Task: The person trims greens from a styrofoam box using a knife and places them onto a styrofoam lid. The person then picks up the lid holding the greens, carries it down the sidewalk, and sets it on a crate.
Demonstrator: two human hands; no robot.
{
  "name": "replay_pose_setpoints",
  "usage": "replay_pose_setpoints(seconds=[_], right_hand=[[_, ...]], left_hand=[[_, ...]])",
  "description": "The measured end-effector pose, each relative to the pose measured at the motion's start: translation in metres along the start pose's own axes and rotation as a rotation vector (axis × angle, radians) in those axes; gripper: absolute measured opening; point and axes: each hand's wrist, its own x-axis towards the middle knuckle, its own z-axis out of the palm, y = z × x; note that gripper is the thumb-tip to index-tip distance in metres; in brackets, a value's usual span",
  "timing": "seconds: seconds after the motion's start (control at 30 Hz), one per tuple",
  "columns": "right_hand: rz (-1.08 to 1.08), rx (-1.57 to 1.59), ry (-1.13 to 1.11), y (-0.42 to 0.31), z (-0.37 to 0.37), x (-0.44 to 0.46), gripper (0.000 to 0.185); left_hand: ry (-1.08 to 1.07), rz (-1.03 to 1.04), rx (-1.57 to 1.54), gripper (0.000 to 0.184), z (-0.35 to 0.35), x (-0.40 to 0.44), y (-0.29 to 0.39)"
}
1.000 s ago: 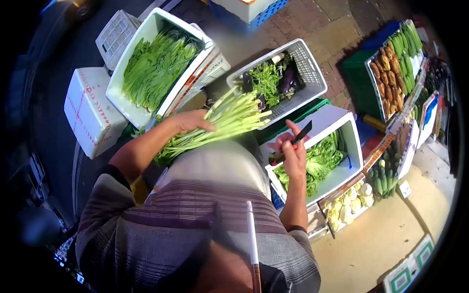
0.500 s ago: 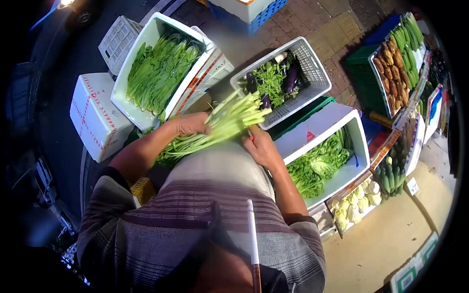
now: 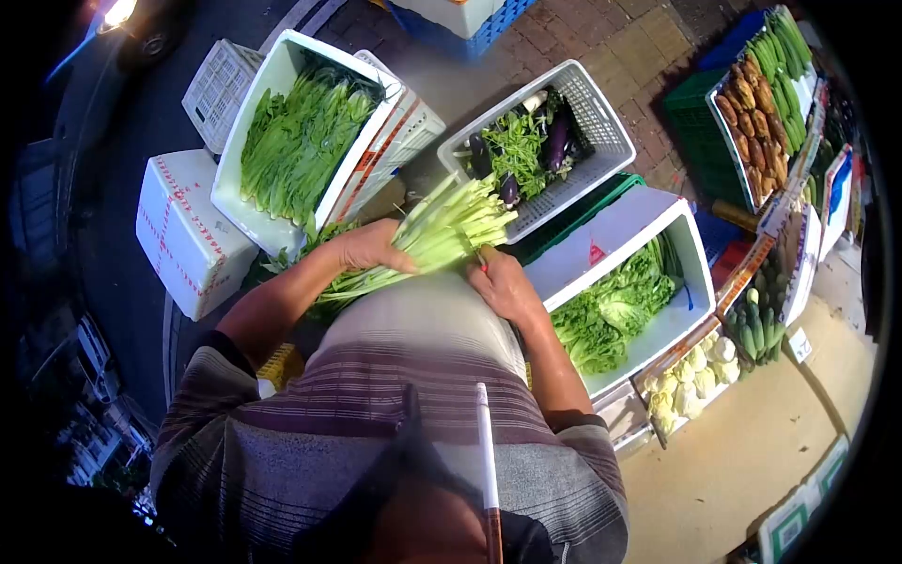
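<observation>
Far left, a white box [image 3: 193, 235] with red markings stands beside a foam box [image 3: 268, 226] loaded with leafy greens [image 3: 301, 146]. On to the left hand [image 3: 376, 246], and it's a firm one, fingers wrapped over a bundle of stalks [image 3: 451, 226]! There's the bundle, right in front of the person's waist: leafy ends trailing left, pale ends fanning right, near the light grey crate [image 3: 599, 127] with its eggplants [image 3: 558, 139]. Just below those pale ends, the right hand [image 3: 505, 284], curled closed around a red-coloured tool [image 3: 484, 267], mostly hidden; whether it touches the stalks, I can't tell. Farther right, lettuce [image 3: 615, 305] in a white box [image 3: 606, 223], then pale cabbages [image 3: 691, 376], cucumbers [image 3: 754, 324], and above them, brown roots [image 3: 754, 124].
</observation>
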Motion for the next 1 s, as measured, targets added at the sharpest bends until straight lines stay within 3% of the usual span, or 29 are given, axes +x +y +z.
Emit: replay_pose_setpoints(seconds=[0.1,0.2,0.23,0.37,0.47,0.5,0.63,0.8,1.0], right_hand=[[0.031,-0.016,-0.012,0.014,0.001,-0.001,0.028],[-0.029,-0.030,-0.023,0.085,0.033,-0.007,0.028],[0.077,-0.026,-0.073,0.093,0.036,-0.012,0.023],[0.024,0.266,0.089,0.126,0.052,-0.019,0.018],[0.053,0.070,0.204,0.117,0.044,-0.020,0.020],[0.102,0.107,0.176,0.113,0.040,-0.019,0.024],[-0.096,0.165,0.305,0.072,0.025,-0.005,0.035],[-0.083,0.215,0.290,0.049,0.022,0.014,0.042],[-0.172,0.185,0.392,0.054,0.022,0.030,0.037]], left_hand=[[0.008,-0.013,0.003,0.071,-0.001,0.002,0.004],[-0.011,-0.048,0.008,0.072,-0.001,0.000,0.013],[0.008,-0.059,0.038,0.071,-0.002,0.001,0.014],[0.078,-0.011,0.028,0.069,-0.006,0.007,0.010],[0.049,0.059,-0.063,0.068,-0.011,0.015,0.008],[0.025,0.052,-0.078,0.067,-0.017,0.019,0.003],[-0.028,-0.018,-0.160,0.065,-0.026,0.027,0.004],[-0.059,-0.028,-0.329,0.068,-0.029,0.041,0.000],[-0.097,-0.106,-0.555,0.086,-0.007,0.041,0.030]])
